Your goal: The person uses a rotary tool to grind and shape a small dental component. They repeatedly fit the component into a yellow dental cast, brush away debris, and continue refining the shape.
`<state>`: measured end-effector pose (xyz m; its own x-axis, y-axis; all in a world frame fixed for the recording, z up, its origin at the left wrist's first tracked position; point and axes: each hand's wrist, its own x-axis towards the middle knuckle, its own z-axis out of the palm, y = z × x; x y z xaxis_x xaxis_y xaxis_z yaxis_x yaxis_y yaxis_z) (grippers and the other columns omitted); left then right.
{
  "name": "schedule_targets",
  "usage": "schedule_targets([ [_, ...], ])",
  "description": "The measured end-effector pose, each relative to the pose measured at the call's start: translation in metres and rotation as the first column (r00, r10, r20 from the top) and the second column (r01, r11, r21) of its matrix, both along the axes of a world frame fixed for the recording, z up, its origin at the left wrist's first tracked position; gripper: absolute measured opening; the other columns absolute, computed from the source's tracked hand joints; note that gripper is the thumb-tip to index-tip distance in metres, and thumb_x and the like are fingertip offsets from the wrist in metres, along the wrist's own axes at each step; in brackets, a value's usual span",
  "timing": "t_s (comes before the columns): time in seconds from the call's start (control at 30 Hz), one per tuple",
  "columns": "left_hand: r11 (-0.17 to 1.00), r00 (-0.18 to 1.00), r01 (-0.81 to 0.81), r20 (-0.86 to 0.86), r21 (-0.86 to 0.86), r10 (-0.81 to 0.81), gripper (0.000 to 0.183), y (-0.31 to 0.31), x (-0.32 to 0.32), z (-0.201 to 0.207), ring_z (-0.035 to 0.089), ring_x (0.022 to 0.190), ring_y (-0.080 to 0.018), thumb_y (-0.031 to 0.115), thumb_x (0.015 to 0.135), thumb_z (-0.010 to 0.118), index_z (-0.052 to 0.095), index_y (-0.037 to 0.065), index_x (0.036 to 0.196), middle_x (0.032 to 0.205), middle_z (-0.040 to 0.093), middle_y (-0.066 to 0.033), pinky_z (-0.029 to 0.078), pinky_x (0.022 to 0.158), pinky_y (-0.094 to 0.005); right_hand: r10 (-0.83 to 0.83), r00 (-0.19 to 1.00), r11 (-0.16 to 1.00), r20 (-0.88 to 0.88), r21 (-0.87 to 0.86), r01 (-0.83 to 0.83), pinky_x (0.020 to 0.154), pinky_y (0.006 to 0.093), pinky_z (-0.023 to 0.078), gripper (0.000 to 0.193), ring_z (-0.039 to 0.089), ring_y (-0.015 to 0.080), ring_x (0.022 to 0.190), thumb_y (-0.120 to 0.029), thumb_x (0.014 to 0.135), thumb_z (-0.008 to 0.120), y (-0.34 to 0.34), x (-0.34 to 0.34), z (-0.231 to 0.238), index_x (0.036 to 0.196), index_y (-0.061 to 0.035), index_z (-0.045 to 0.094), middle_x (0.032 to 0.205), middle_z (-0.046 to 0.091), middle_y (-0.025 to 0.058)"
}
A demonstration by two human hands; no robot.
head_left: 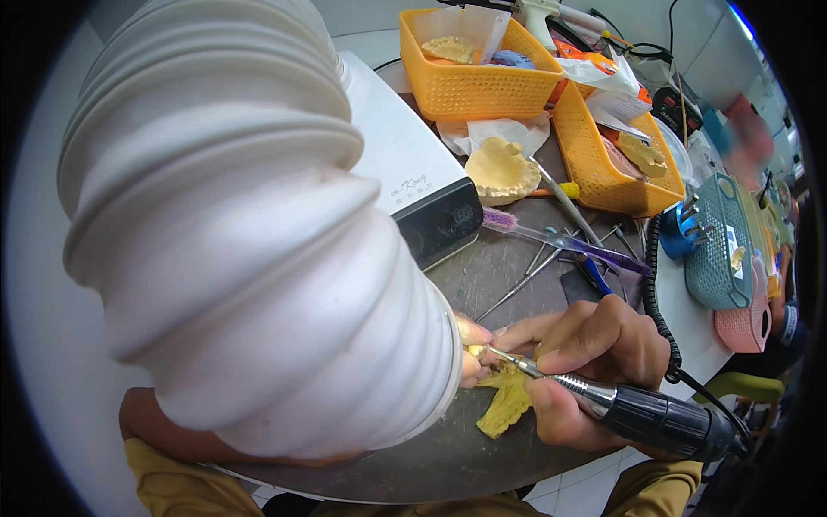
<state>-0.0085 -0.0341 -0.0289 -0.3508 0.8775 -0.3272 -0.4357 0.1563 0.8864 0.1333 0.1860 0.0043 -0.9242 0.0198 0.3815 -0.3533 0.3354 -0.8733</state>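
Note:
My right hand (pixel 594 366) is closed around a rotary handpiece (pixel 663 420) with a black body and metal nose. Its thin bur points left and meets a small yellowish tooth-like piece (pixel 476 351). The fingertips of my left hand (pixel 469 334) pinch that piece; the rest of the hand is hidden behind a wide white corrugated hose (pixel 258 250). Under my hands, a yellow horseshoe-shaped piece (pixel 506 405) lies on the dark table (pixel 413 470).
A white box-shaped machine (pixel 401 146) stands beyond the hose. Orange baskets (pixel 482 90) hold dental casts, and another plaster cast (pixel 501 171) lies before them. A purple toothbrush (pixel 568 242), blue-handled pliers (pixel 594 274) and metal tools lie near my right hand. A coiled black cord (pixel 652 284) runs alongside.

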Motion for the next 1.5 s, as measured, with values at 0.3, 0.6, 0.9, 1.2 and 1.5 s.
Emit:
schedule_targets([
  [0.3,0.996,0.989,-0.064,-0.127,0.064,0.072,0.017,0.005,0.014,0.011,0.069,0.104,-0.0188,0.0,0.101,0.06,0.056,0.0,0.118,0.11,0.068,-0.0156,0.057,0.09,-0.0313,0.008,0.994,1.0,-0.111,0.025,-0.005,0.076,0.0422,0.065,0.029,0.076,0.0366,0.08,-0.005,0.081,0.075,-0.002,-0.004,-0.006,0.093,0.0035,0.05,0.075,0.062,0.0185],
  [0.6,0.993,0.983,-0.089,-0.154,0.083,0.101,0.017,0.007,0.022,0.01,0.069,0.102,-0.0175,0.001,0.101,0.061,0.057,0.0,0.117,0.109,0.068,-0.0153,0.057,0.09,-0.0301,-0.046,0.998,0.998,-0.031,0.049,0.048,0.075,0.038,0.062,0.025,0.076,0.0341,0.08,-0.007,0.081,0.076,-0.007,0.0,0.001,0.092,0.0005,0.056,0.074,0.063,0.0141],
  [0.9,0.987,0.988,-0.057,-0.135,0.151,0.078,0.015,0.007,0.017,0.004,0.07,0.101,-0.0179,0.003,0.101,0.061,0.057,0.0,0.115,0.109,0.069,-0.0152,0.058,0.088,-0.0304,-0.084,0.995,0.981,-0.058,0.17,0.093,0.071,0.0234,0.052,0.025,0.077,0.0265,0.079,-0.012,0.077,0.08,-0.007,-0.005,0.005,0.09,-0.0033,0.06,0.076,0.068,0.0087],
  [1.2,0.978,0.976,-0.065,-0.193,0.197,0.104,0.016,0.005,0.02,-0.004,0.07,0.099,-0.0185,0.002,0.101,0.061,0.056,0.001,0.116,0.11,0.067,-0.015,0.059,0.085,-0.0306,-0.088,0.994,0.991,-0.068,0.091,0.094,0.068,0.0255,0.055,0.019,0.077,0.0238,0.077,-0.005,0.076,0.08,-0.005,-0.006,0.005,0.087,-0.0008,0.066,0.084,0.074,0.0141],
  [1.5,0.992,0.97,-0.042,-0.231,0.123,0.069,0.016,0.011,0.019,0.012,0.07,0.097,-0.0179,0.002,0.101,0.061,0.057,0.001,0.116,0.109,0.067,-0.0146,0.058,0.083,-0.0295,-0.07,0.993,0.998,-0.098,-0.004,0.07,0.066,0.0296,0.06,0.015,0.077,0.0243,0.075,-0.002,0.077,0.079,-0.004,-0.009,-0.001,0.086,0.0022,0.068,0.087,0.076,0.0182],
])
